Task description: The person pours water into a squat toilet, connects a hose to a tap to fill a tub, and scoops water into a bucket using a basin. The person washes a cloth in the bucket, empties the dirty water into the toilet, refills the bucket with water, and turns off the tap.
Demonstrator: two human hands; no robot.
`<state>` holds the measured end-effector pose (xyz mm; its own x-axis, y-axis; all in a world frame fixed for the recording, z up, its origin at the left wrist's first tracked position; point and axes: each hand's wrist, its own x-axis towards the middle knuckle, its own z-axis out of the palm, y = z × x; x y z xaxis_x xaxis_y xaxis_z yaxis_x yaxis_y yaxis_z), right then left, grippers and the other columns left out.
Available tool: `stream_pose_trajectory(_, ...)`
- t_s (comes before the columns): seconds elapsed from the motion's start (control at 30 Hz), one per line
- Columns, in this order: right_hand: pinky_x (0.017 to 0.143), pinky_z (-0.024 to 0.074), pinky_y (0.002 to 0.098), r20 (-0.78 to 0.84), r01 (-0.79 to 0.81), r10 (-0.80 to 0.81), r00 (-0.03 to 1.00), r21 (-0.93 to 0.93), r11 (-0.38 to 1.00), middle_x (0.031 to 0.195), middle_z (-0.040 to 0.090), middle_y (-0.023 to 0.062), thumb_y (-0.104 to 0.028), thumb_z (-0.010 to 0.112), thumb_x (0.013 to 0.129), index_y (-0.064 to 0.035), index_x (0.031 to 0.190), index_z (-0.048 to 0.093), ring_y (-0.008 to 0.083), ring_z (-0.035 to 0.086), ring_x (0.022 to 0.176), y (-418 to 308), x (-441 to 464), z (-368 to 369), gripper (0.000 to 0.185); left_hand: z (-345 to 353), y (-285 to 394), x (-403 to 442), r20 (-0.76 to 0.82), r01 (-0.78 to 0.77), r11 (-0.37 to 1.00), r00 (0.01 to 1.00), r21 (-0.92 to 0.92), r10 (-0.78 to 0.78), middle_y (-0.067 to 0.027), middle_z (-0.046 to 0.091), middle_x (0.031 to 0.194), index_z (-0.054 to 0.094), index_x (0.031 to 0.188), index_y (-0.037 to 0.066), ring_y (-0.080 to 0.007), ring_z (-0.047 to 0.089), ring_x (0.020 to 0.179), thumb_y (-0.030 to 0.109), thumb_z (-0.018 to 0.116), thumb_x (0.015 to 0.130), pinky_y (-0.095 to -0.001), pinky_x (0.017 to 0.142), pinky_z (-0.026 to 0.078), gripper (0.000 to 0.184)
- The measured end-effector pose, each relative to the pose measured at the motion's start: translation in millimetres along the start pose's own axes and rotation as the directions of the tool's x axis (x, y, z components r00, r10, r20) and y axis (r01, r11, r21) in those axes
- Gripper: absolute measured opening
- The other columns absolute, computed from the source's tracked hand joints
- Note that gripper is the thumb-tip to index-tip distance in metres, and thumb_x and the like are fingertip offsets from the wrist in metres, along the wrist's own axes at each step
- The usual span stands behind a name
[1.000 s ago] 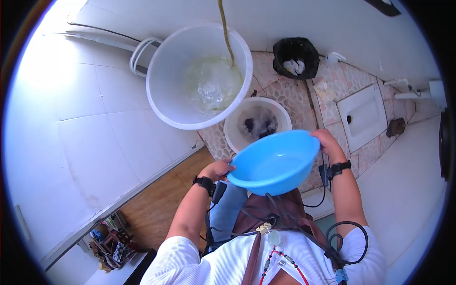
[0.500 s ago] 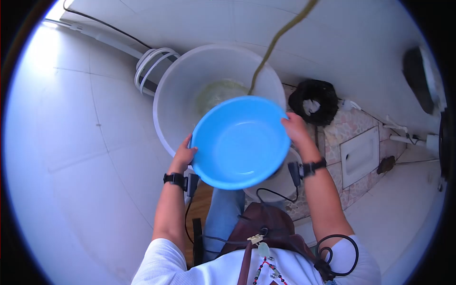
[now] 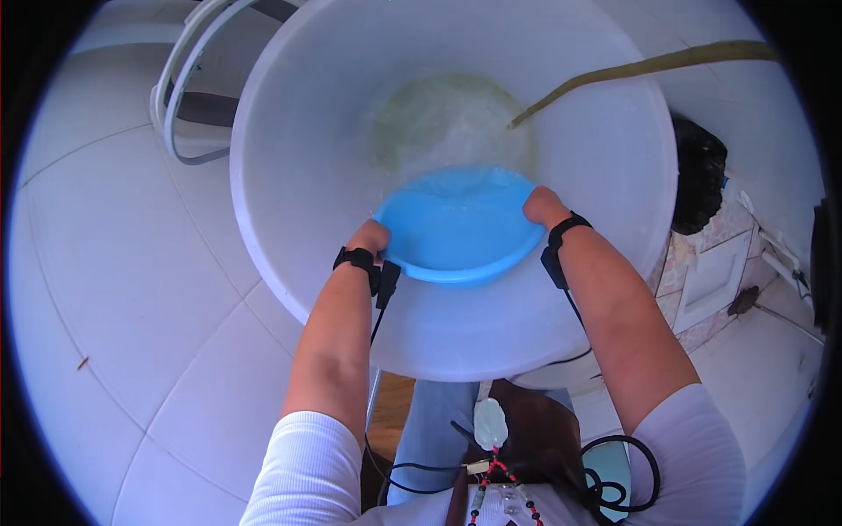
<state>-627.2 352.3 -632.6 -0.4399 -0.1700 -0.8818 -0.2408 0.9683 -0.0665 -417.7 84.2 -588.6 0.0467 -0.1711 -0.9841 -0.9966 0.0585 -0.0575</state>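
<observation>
A blue plastic basin [image 3: 456, 237] is down inside a large white tub [image 3: 289, 167], tilted with its far rim in the water [image 3: 438, 114]. My left hand [image 3: 370, 238] grips the basin's left rim, and my right hand [image 3: 545, 207] grips the right rim. Most of the fingers are hidden behind the basin. Some water appears to be inside the basin near its far edge. The yellowish-brown hose [image 3: 605, 83] reaches over the tub from the right, its end above the water.
White looped tubing [image 3: 171, 101] stands left of the tub against tiled surfaces. To the right are a black bag-lined bin [image 3: 697, 175] and a white floor fixture [image 3: 712, 279]. Thin cables hang from both wrist straps, near the tub's front rim.
Both hands have lowered the blue basin from above the tub's near rim down into it, tipping its far edge into the water. My view has moved closer over the tub.
</observation>
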Motion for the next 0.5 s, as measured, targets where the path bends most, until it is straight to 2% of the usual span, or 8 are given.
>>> stream_pose_trajectory(0.03, 0.08, 0.0472, 0.0371, 0.005, 0.001, -0.001, 1.0, 0.0, 1.0, 0.1, 0.06, 0.0206, -0.01, 0.055, 0.074, 0.0003, 0.092, 0.064, 0.0337, 0.058, 0.096, -6, -1, -5, 0.022, -1, 9, 0, -0.006, 0.049, 0.999, 0.999, 0.018, -0.049, -0.0135, 0.058, 0.091, 0.049, 0.105, -0.005, -0.0234, 0.06, 0.072, 0.006, 0.047, 0.083, -0.0361, 0.053, 0.051, 0.024)
stream_pose_trajectory(0.07, 0.079, 0.0472, 0.0382, -0.095, -0.075, 0.089, 0.992, 0.142, 0.987, 0.096, 0.06, 0.0241, -0.01, 0.055, 0.073, 0.0031, 0.088, 0.063, 0.0354, 0.058, 0.093, -10, -4, -13, 0.022, -2, 12, 7, -0.007, 0.055, 0.998, 0.998, 0.017, -0.055, -0.0135, 0.058, 0.091, 0.049, 0.105, -0.005, -0.0234, 0.06, 0.072, 0.006, 0.047, 0.083, -0.0361, 0.053, 0.051, 0.024)
stream_pose_trajectory(0.1, 0.077, 0.0473, 0.0393, -0.178, -0.135, 0.191, 0.965, 0.289, 0.948, 0.093, 0.059, 0.0275, -0.01, 0.055, 0.071, 0.0058, 0.084, 0.062, 0.0371, 0.058, 0.09, -14, -5, -16, 0.022, -3, 12, 12, -0.025, 0.0, 0.995, 1.0, -0.099, -0.002, -0.0151, 0.057, 0.094, 0.048, 0.106, -0.005, -0.025, 0.061, 0.074, 0.006, 0.048, 0.084, -0.0371, 0.055, 0.052, 0.025)
stream_pose_trajectory(0.17, 0.079, 0.046, 0.0405, -0.193, -0.066, 0.127, 0.973, 0.295, 0.953, 0.094, 0.059, 0.0281, -0.009, 0.055, 0.07, 0.0062, 0.088, 0.061, 0.0385, 0.057, 0.092, -5, 19, -8, 0.024, 2, 12, 22, -0.042, -0.043, 0.977, 0.999, -0.208, 0.035, -0.0166, 0.057, 0.096, 0.047, 0.107, -0.006, -0.0265, 0.062, 0.076, 0.007, 0.049, 0.084, -0.0381, 0.056, 0.053, 0.026)
stream_pose_trajectory(0.23, 0.079, 0.0455, 0.0415, -0.369, -0.033, 0.223, 0.902, 0.457, 0.889, 0.093, 0.059, 0.027, -0.008, 0.054, 0.069, 0.0057, 0.09, 0.06, 0.0399, 0.057, 0.091, -11, 29, -10, 0.026, 0, 24, 14, -0.205, -0.145, 0.929, 0.976, -0.34, 0.077, -0.0194, 0.056, 0.099, 0.043, 0.111, -0.006, -0.0289, 0.062, 0.079, 0.008, 0.051, 0.084, -0.0393, 0.058, 0.055, 0.031)
stream_pose_trajectory(0.3, 0.078, 0.0457, 0.0414, -0.421, 0.051, 0.151, 0.894, 0.432, 0.9, 0.092, 0.06, 0.0256, -0.008, 0.055, 0.07, 0.0056, 0.094, 0.058, 0.0388, 0.058, 0.089, -12, 30, -8, 0.028, 4, 11, 23, -0.215, -0.177, 0.916, 0.971, -0.36, 0.103, -0.0211, 0.055, 0.101, 0.04, 0.113, -0.007, -0.0292, 0.062, 0.079, 0.007, 0.052, 0.084, -0.0388, 0.058, 0.055, 0.034)
stream_pose_trajectory(0.37, 0.077, 0.046, 0.0411, -0.55, 0.196, 0.12, 0.826, 0.481, 0.855, 0.091, 0.061, 0.0247, -0.011, 0.059, 0.07, 0.0049, 0.094, 0.057, 0.0371, 0.059, 0.088, -19, 33, -11, 0.029, 11, 8, 22, -0.389, -0.325, 0.847, 0.908, -0.42, 0.156, -0.0218, 0.058, 0.093, 0.045, 0.105, -0.009, -0.0311, 0.062, 0.074, 0.006, 0.058, 0.077, -0.0391, 0.05, 0.052, 0.034)
stream_pose_trajectory(0.5, 0.076, 0.0459, 0.0426, -0.624, 0.33, 0.073, 0.778, 0.504, 0.799, 0.089, 0.061, 0.0238, -0.01, 0.059, 0.071, 0.0035, 0.094, 0.055, 0.0392, 0.058, 0.086, -19, 25, -17, 0.027, 21, -4, 15, -0.409, -0.389, 0.84, 0.884, -0.377, 0.226, -0.0189, 0.058, 0.093, 0.044, 0.104, -0.008, -0.0276, 0.062, 0.076, 0.01, 0.056, 0.082, -0.0381, 0.057, 0.054, 0.031)
